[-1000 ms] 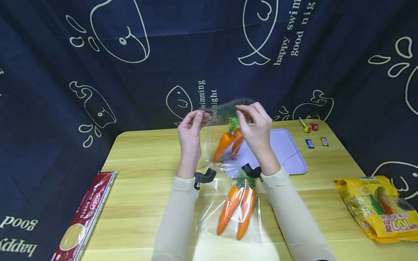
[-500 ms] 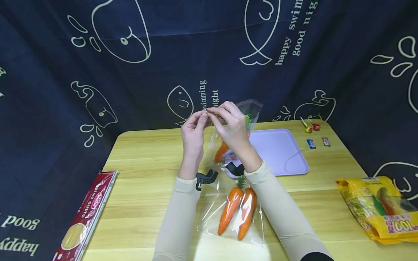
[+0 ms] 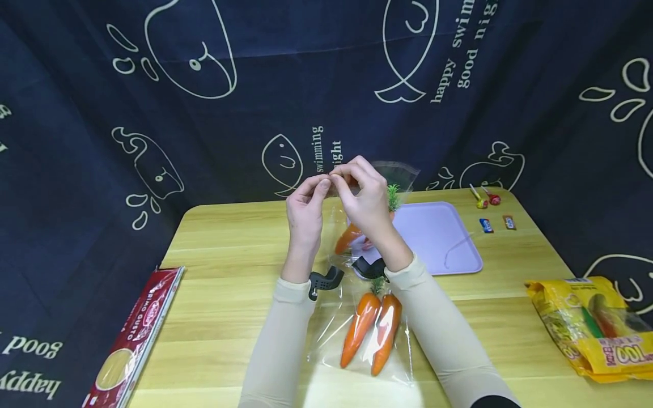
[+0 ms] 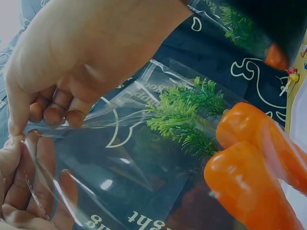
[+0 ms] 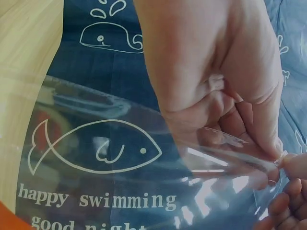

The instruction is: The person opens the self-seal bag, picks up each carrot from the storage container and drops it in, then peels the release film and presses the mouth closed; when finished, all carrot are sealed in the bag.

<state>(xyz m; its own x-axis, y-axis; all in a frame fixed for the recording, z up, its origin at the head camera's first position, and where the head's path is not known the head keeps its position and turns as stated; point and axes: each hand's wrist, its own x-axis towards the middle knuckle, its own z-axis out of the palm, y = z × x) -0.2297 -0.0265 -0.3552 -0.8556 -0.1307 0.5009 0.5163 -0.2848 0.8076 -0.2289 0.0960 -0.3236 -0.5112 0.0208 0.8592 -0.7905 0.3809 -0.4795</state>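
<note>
A clear zip bag (image 4: 105, 167) hangs upright over the table, holding orange carrots (image 4: 254, 187) with green leafy tops (image 4: 187, 115). At one top corner my left hand (image 3: 305, 218) pinches the bag's edge between thumb and fingers. Right beside it, my right hand (image 3: 368, 198) pinches the same edge, fingertips meeting the left ones. The bag's other top corner stands free behind the right hand, which hides part of the carrots. Nearer to me, a second clear bag (image 3: 326, 340) lies flat with two carrots (image 3: 359, 328) inside.
Behind the held bag lies a lilac tray (image 3: 433, 238). Two lollipops (image 3: 479, 198) and two small wrapped candies (image 3: 486, 225) are at the far right. A red spaghetti pack (image 3: 138, 334) lies at left, a yellow bag (image 3: 592, 340) at right.
My right hand has moved left along the bag's top edge to meet the left hand. The bag has turned, its far corner now free. In the last half second the hands barely shifted.
</note>
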